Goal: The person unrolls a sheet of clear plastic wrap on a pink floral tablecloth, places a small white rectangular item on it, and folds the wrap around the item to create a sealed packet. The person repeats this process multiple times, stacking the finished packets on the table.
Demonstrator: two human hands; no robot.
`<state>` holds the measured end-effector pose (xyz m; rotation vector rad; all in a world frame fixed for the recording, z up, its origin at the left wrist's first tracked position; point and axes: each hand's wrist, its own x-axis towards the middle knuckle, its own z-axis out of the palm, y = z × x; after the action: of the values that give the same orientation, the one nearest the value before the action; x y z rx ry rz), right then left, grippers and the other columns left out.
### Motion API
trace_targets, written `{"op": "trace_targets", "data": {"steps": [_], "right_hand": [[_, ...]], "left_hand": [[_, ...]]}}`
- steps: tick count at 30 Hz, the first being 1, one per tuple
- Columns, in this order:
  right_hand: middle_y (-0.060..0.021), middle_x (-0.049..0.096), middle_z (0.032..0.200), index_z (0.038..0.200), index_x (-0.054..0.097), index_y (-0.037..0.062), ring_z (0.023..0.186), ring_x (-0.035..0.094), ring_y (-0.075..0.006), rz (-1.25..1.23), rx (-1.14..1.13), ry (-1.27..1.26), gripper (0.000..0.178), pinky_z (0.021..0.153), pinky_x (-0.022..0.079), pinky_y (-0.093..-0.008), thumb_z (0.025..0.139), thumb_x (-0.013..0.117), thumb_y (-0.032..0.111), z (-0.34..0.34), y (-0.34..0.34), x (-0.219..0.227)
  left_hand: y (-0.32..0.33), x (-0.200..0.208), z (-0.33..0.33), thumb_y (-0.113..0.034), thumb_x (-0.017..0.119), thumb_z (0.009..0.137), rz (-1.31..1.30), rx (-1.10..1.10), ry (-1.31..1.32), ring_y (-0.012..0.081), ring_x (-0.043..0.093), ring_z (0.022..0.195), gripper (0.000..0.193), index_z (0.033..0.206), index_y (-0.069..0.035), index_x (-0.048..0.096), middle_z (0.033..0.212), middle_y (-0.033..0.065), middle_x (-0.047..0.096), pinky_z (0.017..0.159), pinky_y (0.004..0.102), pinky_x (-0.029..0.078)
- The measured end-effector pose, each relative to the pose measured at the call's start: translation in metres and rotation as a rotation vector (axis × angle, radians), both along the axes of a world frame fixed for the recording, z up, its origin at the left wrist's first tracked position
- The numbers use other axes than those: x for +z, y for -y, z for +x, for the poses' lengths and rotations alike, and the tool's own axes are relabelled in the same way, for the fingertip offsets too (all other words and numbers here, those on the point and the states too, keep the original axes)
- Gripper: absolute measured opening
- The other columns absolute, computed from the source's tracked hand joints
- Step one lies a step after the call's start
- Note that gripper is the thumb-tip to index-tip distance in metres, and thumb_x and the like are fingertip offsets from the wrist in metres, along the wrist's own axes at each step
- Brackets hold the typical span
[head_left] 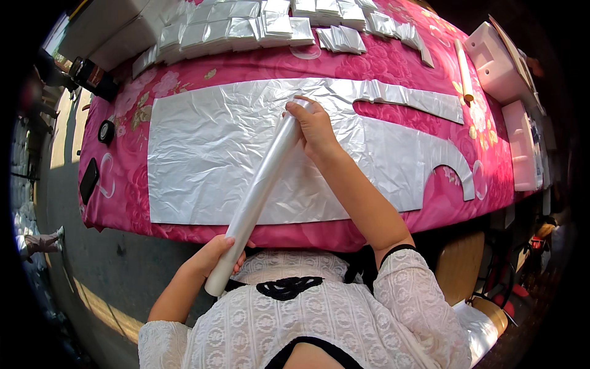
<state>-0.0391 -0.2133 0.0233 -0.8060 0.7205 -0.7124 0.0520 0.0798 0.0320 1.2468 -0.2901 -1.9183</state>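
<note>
Both of my hands grip a long, slim roll of whitish plastic film, held slantwise above the table's near edge. My left hand wraps its lower end, close to my body. Around the upper end my right hand is closed, thumb on top. Beneath the roll a silvery-white plastic sheet lies flat and creased, seemingly in several layers. Its right side has cut-out curves and strap-like arms, like a disposable apron. The roll and my right forearm cover part of it.
Folded silvery packets line the far side of the pink flowered tablecloth. At the left are a black bottle, a tape roll and a phone. A wooden rod and pale foam boxes stand right.
</note>
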Motion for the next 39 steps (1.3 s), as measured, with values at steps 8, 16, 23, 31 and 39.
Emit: {"op": "trace_targets", "data": {"steps": [8, 16, 23, 31, 39], "right_hand": [[-0.0008, 0.060, 0.077, 0.091, 0.061, 0.0036, 0.060, 0.052, -0.0056, -0.287, 0.457, -0.413, 0.020, 0.051, 0.041, -0.0203, 0.085, 0.060, 0.023, -0.029, 0.063, 0.000], [0.0017, 0.054, 0.064, 0.077, 0.062, 0.0047, 0.055, 0.047, -0.0054, -0.335, 0.795, -0.408, 0.018, 0.050, 0.037, -0.0207, 0.085, 0.063, 0.021, -0.020, 0.047, 0.002], [-0.0025, 0.058, 0.066, 0.081, 0.065, -0.0003, 0.060, 0.051, -0.0091, -0.640, 0.498, -0.643, 0.021, 0.057, 0.042, -0.0254, 0.083, 0.062, 0.021, -0.027, 0.071, -0.005], [-0.0007, 0.059, 0.072, 0.087, 0.063, -0.0010, 0.061, 0.050, -0.0061, -0.593, 0.174, -0.619, 0.016, 0.056, 0.042, -0.0215, 0.086, 0.060, 0.015, -0.086, 0.171, -0.018], [0.0004, 0.057, 0.069, 0.085, 0.064, -0.0001, 0.062, 0.049, -0.0066, -0.795, 0.315, -0.721, 0.020, 0.058, 0.041, -0.0234, 0.084, 0.061, 0.019, -0.060, 0.132, -0.009]], "left_hand": [[-0.026, -0.016, 0.002, -0.059, 0.055, 0.076, 0.063, 0.060, -0.259, 0.0128, 0.050, 0.047, 0.076, 0.115, 0.005, 0.048, 0.060, 0.0069, 0.051, 0.046, 0.0235, 0.043], [-0.025, -0.016, 0.008, -0.057, 0.063, 0.072, 0.069, 0.034, -0.194, 0.0118, 0.053, 0.049, 0.077, 0.115, 0.005, 0.049, 0.062, 0.0069, 0.053, 0.048, 0.0221, 0.044], [-0.055, -0.018, 0.022, -0.054, 0.072, 0.064, 0.065, -0.040, -0.194, 0.0120, 0.054, 0.052, 0.081, 0.115, 0.005, 0.049, 0.068, 0.0074, 0.057, 0.053, 0.0219, 0.045], [-0.121, -0.014, 0.081, -0.029, 0.076, 0.071, 0.125, -0.415, 0.161, 0.0135, 0.057, 0.086, 0.056, 0.113, 0.001, 0.053, 0.088, 0.0069, 0.061, 0.076, 0.0292, 0.046], [0.054, 0.058, 0.063, -0.017, 0.078, 0.059, -0.289, -0.808, 1.220, 0.0259, 0.062, 0.083, 0.053, 0.107, -0.006, 0.059, 0.088, 0.0113, 0.065, 0.076, 0.0339, 0.047]]}}
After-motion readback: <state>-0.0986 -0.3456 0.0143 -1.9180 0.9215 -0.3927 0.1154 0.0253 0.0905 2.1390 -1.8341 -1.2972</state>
